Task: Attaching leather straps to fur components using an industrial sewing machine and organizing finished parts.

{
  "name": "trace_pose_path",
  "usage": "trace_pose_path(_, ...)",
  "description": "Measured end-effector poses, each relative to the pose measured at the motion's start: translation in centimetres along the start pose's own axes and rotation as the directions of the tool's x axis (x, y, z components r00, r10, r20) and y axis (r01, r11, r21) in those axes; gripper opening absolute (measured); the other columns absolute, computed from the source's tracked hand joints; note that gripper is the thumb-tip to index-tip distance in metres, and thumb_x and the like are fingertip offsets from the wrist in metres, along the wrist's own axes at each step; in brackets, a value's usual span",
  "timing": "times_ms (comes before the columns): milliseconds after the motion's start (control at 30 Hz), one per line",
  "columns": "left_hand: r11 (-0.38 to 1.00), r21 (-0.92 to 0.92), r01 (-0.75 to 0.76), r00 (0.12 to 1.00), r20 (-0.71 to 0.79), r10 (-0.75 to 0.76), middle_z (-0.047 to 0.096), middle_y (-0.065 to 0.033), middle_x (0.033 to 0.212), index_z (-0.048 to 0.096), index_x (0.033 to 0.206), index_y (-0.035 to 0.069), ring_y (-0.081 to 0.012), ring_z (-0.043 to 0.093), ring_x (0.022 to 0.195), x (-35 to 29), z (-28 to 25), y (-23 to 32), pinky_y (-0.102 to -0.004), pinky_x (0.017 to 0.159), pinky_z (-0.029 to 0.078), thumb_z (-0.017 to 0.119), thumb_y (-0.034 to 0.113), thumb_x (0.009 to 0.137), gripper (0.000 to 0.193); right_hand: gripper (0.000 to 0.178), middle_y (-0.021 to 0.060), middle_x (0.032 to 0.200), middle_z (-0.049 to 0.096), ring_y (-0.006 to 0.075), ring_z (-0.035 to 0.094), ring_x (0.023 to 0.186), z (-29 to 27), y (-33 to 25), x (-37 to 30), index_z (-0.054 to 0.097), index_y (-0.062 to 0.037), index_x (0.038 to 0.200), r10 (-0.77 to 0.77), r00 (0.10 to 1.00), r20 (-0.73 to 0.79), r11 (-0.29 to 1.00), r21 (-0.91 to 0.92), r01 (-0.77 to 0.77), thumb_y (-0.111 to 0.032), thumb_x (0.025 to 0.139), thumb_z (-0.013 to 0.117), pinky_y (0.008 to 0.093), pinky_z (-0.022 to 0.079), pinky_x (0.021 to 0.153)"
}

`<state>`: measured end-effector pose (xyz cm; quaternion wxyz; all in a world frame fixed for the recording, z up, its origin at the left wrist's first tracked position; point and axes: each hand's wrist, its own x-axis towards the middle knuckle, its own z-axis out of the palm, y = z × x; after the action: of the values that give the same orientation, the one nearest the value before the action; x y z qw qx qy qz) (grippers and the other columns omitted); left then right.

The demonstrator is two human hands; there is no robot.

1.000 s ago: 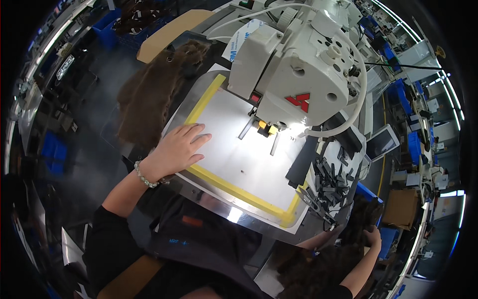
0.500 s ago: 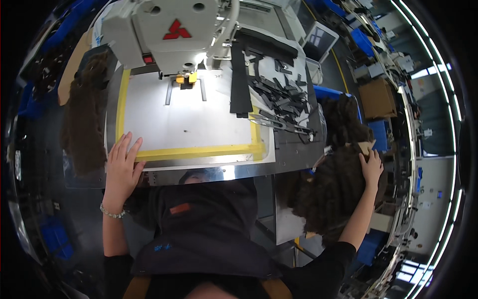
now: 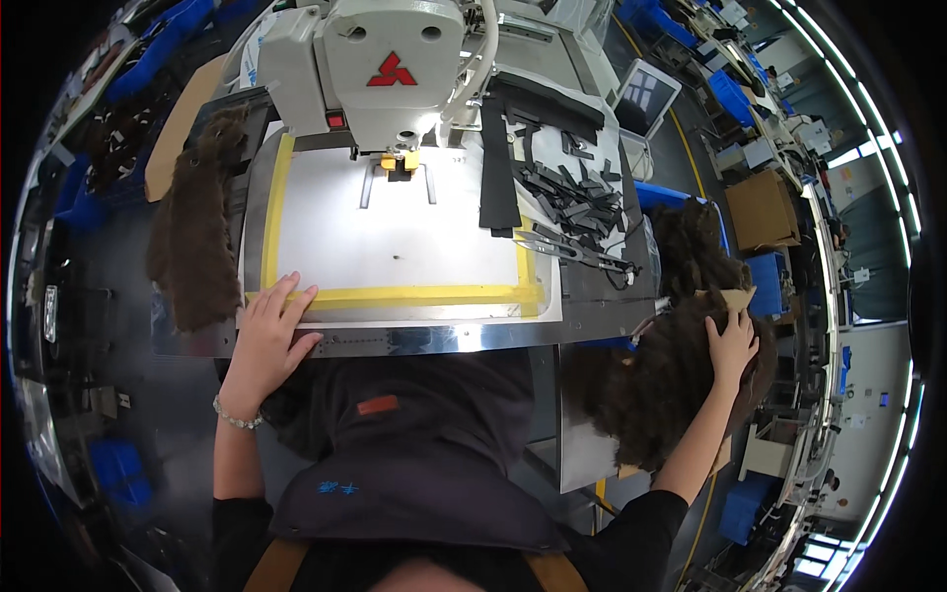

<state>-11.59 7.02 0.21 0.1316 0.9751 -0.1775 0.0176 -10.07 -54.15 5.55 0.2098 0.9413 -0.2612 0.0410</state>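
Observation:
My left hand point(image 3: 268, 343) lies flat with fingers apart on the near left corner of a white sewing template point(image 3: 395, 281) edged in yellow tape. Out to the right, my right hand point(image 3: 731, 347) rests with spread fingers on a heap of dark brown furry fabric point(image 3: 666, 380). Above the template stands a white sewing machine head point(image 3: 390, 54), its yellow-and-black presser part point(image 3: 400, 166) low over two narrow slots. A dark speck lies mid-template.
Right of the template are black strips point(image 3: 498, 178), many short black pieces point(image 3: 572, 197) and scissors point(image 3: 562, 247). Brown furry fabric point(image 3: 197, 232) hangs at the table's left side. A tablet-like screen point(image 3: 646, 94) stands behind at right, with a cardboard box point(image 3: 762, 210) beyond.
The whole view has shifted, so the machine and table sit further right in the picture. My right hand has moved slightly toward me over the furry heap. My left hand stays at the template corner.

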Motion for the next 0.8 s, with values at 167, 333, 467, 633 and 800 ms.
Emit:
trace_pose_path(167, 0.993, 0.016, -0.114, 0.994, 0.000, 0.114, 0.046, -0.0148, 0.130, 0.049, 0.126, 0.009, -0.0310, 0.042, 0.122, 3.3, -1.1, 1.6, -0.0423, 0.102, 0.032, 0.067, 0.022, 0.076, 0.055, 0.055, 0.0138, 0.139, 0.039, 0.0292, 0.033, 0.131, -0.4, -0.2, 0.6, 0.048, -0.0127, 0.129, -0.014, 1.000, -0.009, 0.999, 0.038, 0.014, -0.041, 0.083, 0.059, 0.0530, 0.024, 0.106)
trace_pose_path(333, 0.944, 0.003, -0.331, 0.943, 0.036, 0.330, 0.047, -0.0119, 0.129, 0.051, 0.124, 0.011, -0.0270, 0.045, 0.121, 8.7, -1.2, 5.2, -0.0419, 0.102, 0.034, 0.069, 0.024, 0.074, 0.054, 0.057, 0.0146, 0.138, 0.040, 0.0307, 0.034, 0.130, -1.4, 0.7, 0.6, 0.046, -0.0177, 0.132, -0.062, 0.996, 0.063, 0.993, 0.105, 0.055, -0.039, 0.082, 0.062, 0.0495, 0.024, 0.105)
trace_pose_path(467, 0.886, 0.024, -0.462, 0.883, 0.109, 0.457, 0.050, -0.0103, 0.127, 0.051, 0.123, 0.012, -0.0244, 0.049, 0.117, 13.0, -2.6, 8.8, -0.0409, 0.100, 0.037, 0.071, 0.022, 0.072, 0.055, 0.056, 0.0147, 0.134, 0.044, 0.0334, 0.040, 0.123, -4.4, 1.1, 3.0, 0.047, -0.0153, 0.130, -0.299, 0.947, 0.115, 0.903, 0.355, 0.242, -0.034, 0.081, 0.064, 0.0454, 0.032, 0.100)
trace_pose_path(633, 0.742, -0.068, -0.667, 0.731, 0.132, 0.669, 0.053, -0.0111, 0.122, 0.054, 0.117, 0.011, -0.0238, 0.050, 0.116, 20.0, -1.3, 15.4, -0.0409, 0.099, 0.039, 0.071, 0.023, 0.071, 0.051, 0.054, 0.0139, 0.133, 0.046, 0.0333, 0.046, 0.117, -7.6, 3.4, 6.6, 0.047, -0.0140, 0.130, -0.374, 0.926, 0.045, 0.841, 0.438, 0.318, -0.030, 0.080, 0.064, 0.0431, 0.035, 0.097)
trace_pose_path(800, 0.668, -0.205, -0.716, 0.647, 0.167, 0.744, 0.056, -0.0102, 0.117, 0.054, 0.116, 0.010, -0.0233, 0.054, 0.106, 24.8, 1.3, 20.4, -0.0379, 0.095, 0.040, 0.068, 0.018, 0.075, 0.045, 0.048, 0.0141, 0.129, 0.049, 0.0309, 0.046, 0.118, -3.5, 3.1, 8.4, 0.052, -0.0148, 0.124, -0.513, 0.855, 0.078, 0.837, 0.263, 0.479, -0.029, 0.080, 0.065, 0.0434, 0.036, 0.097)
